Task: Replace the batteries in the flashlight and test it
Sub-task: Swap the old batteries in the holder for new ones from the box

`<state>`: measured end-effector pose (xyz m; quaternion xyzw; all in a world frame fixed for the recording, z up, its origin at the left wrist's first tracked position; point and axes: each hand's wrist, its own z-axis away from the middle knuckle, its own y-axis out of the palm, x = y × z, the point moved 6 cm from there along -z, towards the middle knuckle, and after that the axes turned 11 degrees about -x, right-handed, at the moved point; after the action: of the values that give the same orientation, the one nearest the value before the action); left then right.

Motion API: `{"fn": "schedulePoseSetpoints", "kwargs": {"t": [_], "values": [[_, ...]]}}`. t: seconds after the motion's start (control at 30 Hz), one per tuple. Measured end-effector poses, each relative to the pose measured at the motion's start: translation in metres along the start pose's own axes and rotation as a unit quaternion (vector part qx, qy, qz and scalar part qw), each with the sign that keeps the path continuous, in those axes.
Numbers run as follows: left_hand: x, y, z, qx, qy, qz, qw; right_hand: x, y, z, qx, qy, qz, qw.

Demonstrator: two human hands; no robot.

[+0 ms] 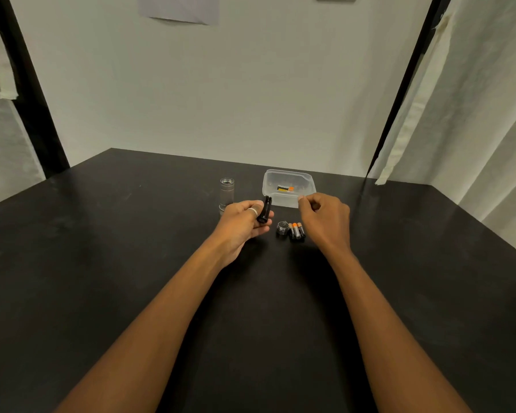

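My left hand (245, 223) grips a black battery holder (265, 209), held tilted above the table. My right hand (325, 217) hovers at the near rim of the clear plastic container (306, 177), fingers curled with nothing visible in them. A black and orange battery (286, 189) lies inside that container. The silver flashlight body (227, 193) stands upright on the table, just beyond my left hand. Between my hands lie the silver tail cap (282, 228) and three loose batteries (297, 231) side by side.
The black table (131, 263) spreads wide on both sides. A white wall stands behind it. White curtains (474, 114) hang at the right and left, with black posts (30, 93) at the table's rear corners.
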<state>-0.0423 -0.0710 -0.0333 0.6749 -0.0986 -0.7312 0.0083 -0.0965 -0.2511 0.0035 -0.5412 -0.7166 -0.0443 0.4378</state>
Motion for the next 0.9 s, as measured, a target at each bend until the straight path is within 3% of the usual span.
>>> {"fn": "schedulePoseSetpoints", "kwargs": {"t": [0.2, 0.4, 0.67, 0.9], "values": [[-0.002, 0.002, 0.004, -0.001, -0.003, -0.001, 1.000, 0.005, 0.005, -0.007, 0.012, 0.001, -0.021, 1.000], [-0.001, 0.002, 0.003, -0.018, -0.006, 0.027, 0.999, 0.020, 0.022, -0.066, 0.068, -0.036, 0.054, 0.996], [0.001, 0.004, 0.001, -0.018, -0.011, 0.047, 0.999, 0.012, 0.085, -0.107, 0.231, -0.048, 0.216, 0.947], [0.003, 0.003, -0.002, -0.014, -0.018, 0.061, 0.998, 0.001, 0.116, -0.117, 0.263, -0.080, 0.288, 0.917]]}}
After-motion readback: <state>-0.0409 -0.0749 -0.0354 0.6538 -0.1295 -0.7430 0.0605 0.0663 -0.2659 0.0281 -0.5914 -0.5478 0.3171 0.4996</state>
